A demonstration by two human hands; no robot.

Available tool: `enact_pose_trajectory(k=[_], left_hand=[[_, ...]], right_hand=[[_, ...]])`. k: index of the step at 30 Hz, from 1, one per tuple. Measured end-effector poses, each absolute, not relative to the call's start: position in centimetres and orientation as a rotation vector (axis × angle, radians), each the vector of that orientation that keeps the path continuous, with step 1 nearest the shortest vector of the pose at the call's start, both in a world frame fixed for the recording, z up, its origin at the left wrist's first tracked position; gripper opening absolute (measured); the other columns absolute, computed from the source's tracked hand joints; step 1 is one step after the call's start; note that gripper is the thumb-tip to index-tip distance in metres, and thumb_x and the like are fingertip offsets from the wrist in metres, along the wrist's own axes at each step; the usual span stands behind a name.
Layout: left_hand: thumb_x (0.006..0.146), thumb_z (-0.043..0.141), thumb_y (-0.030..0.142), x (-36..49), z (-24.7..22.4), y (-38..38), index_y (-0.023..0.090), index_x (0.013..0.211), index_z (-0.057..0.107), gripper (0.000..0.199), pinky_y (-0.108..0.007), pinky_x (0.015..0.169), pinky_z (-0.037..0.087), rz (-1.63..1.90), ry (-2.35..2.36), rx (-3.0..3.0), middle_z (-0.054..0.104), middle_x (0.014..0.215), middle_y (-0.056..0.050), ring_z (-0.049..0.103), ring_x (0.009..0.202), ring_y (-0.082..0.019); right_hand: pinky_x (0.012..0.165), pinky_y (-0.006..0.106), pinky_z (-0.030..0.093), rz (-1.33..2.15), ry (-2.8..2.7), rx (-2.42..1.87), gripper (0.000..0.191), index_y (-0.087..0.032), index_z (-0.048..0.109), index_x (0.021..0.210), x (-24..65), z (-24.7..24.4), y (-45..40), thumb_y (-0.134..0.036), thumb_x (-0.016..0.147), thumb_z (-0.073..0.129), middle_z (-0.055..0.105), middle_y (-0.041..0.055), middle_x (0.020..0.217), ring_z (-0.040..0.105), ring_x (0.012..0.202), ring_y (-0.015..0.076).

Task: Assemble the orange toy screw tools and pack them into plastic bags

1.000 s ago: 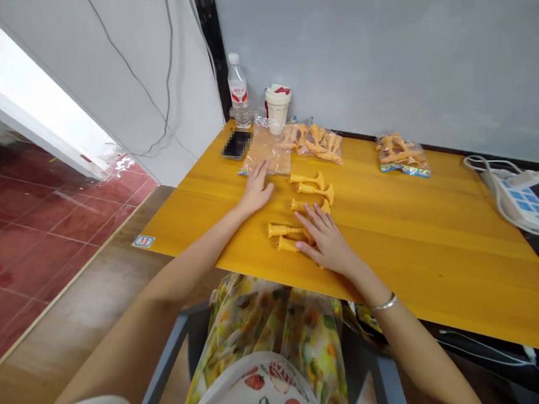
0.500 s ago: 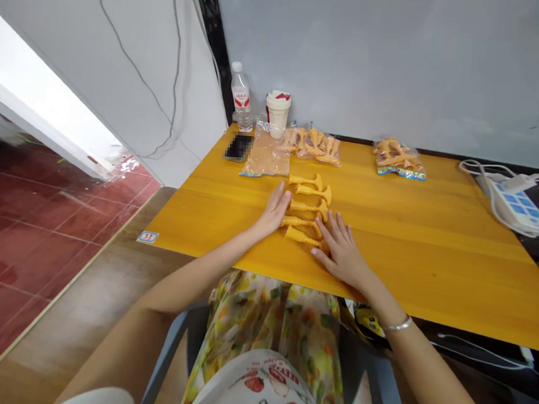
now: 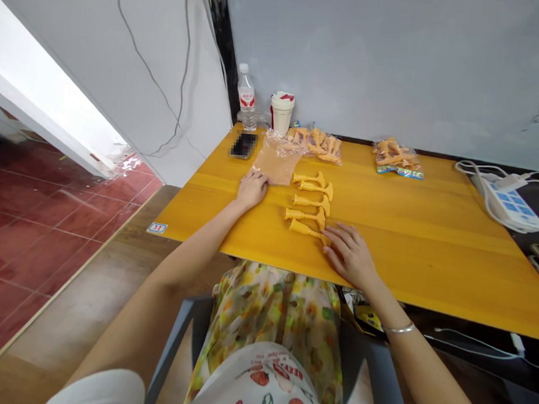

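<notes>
Just now, five orange plastic pieces lie in a column mid-bench, the right hand resting open beside the lowest, while the left hand, fingers also empty, has drawn back to the clear bag's near corner.

Smooth orange-yellow moulded plastic pieces lie on a glossy wood-grain tabletop; thin clear plastic bags shine near its back edge, and a polished metal bangle gleams
</notes>
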State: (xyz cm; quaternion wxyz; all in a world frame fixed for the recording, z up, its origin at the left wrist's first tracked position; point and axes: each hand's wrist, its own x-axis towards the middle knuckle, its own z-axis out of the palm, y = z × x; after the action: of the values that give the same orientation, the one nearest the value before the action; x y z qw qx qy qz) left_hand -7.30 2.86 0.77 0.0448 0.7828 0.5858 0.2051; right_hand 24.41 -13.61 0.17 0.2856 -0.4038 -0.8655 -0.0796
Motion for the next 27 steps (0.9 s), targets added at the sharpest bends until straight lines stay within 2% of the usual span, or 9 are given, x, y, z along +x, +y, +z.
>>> enact_pose_trajectory(k=[4,8,11,13,17,19,21,23,27], left_hand=[[0.087,0.043,0.014,-12.6,1.0,-0.6,0.019,0.093,0.068,0.026,-0.046,0.099,0.046,0.539,1.683,2.527,0.067,0.104,-0.013,0.06,0.105,-0.029],[0.073,0.041,0.005,-20.3,1.8,-3.4,0.021,0.085,0.065,0.032,-0.039,0.094,0.05,0.506,1.548,2.49,0.069,0.099,-0.009,0.064,0.097,-0.024],[0.076,0.04,0.008,-22.9,3.4,-4.9,0.02,0.087,0.065,0.03,-0.039,0.095,0.05,0.702,1.737,2.423,0.069,0.102,-0.009,0.064,0.099,-0.024],[0.082,0.039,0.011,-21.7,4.6,-5.9,0.02,0.094,0.064,0.029,-0.039,0.098,0.05,0.92,1.775,2.386,0.067,0.109,-0.01,0.063,0.105,-0.024],[0.097,0.041,0.033,-14.5,5.3,-7.4,0.02,0.108,0.059,0.026,-0.041,0.107,0.045,1.038,1.571,2.355,0.065,0.115,-0.01,0.06,0.116,-0.023],[0.096,0.047,0.049,-10.8,4.3,-8.1,0.017,0.124,0.051,0.042,-0.046,0.112,0.041,0.961,1.56,2.327,0.058,0.13,-0.016,0.054,0.128,-0.028],[0.089,0.057,0.058,-8.3,2.6,-8.5,0.012,0.133,0.043,0.065,-0.059,0.117,0.03,0.848,1.649,2.292,0.049,0.143,-0.025,0.041,0.141,-0.039],[0.088,0.06,0.052,-7.2,0.8,-8.8,0.009,0.133,0.041,0.065,-0.064,0.117,0.026,0.78,1.714,2.27,0.043,0.148,-0.03,0.035,0.145,-0.043],[0.093,0.044,0.019,-7.5,-0.7,-9.2,0.008,0.124,0.047,0.033,-0.055,0.115,0.037,0.766,1.78,2.235,0.052,0.138,-0.028,0.045,0.138,-0.037]], right_hand=[[0.099,0.049,0.051,-0.174,-2.329,-1.052,0.03,-0.019,0.064,0.124,24.5,0.3,-13.8,-0.024,0.095,0.06,0.071,0.011,0.119,0.061,0.114,0.027],[0.093,0.047,0.053,-0.159,-2.354,-1.059,0.031,-0.017,0.065,0.124,24.3,0.5,-13.8,-0.028,0.095,0.06,0.07,0.0138,0.118,0.061,0.106,0.027],[0.09,0.047,0.054,-0.139,-2.386,-1.085,0.038,-0.016,0.063,0.127,24.0,0.7,-13.7,-0.034,0.095,0.061,0.068,0.0161,0.119,0.061,0.106,0.0286],[0.093,0.048,0.053,-0.12,-2.407,-1.103,0.042,-0.016,0.061,0.131,23.9,0.8,-13.8,-0.037,0.095,0.061,0.067,0.0161,0.125,0.06,0.108,0.0289],[0.094,0.048,0.054,-0.1,-2.474,-1.15,0.043,-0.02,0.058,0.136,23.7,0.8,-14.3,-0.037,0.097,0.057,0.063,0.0141,0.135,0.06,0.111,0.0279],[0.091,0.046,0.055,-0.089,-2.505,-1.161,0.04,-0.021,0.06,0.135,23.8,0.9,-14.7,-0.037,0.098,0.055,0.064,0.0138,0.132,0.062,0.109,0.027],[0.09,0.045,0.056,-0.073,-2.514,-1.157,0.035,-0.022,0.064,0.13,23.9,1.0,-15.4,-0.036,0.099,0.054,0.066,0.014,0.127,0.063,0.107,0.0262],[0.089,0.043,0.056,-0.044,-2.501,-1.155,0.03,-0.023,0.068,0.122,24.0,1.0,-16.0,-0.036,0.099,0.054,0.066,0.014,0.122,0.064,0.104,0.0255],[0.084,0.04,0.057,0.09,-2.44,-1.16,0.024,-0.022,0.069,0.109,23.8,1.2,-17.1,-0.038,0.097,0.055,0.064,0.014,0.116,0.065,0.101,0.0246]])
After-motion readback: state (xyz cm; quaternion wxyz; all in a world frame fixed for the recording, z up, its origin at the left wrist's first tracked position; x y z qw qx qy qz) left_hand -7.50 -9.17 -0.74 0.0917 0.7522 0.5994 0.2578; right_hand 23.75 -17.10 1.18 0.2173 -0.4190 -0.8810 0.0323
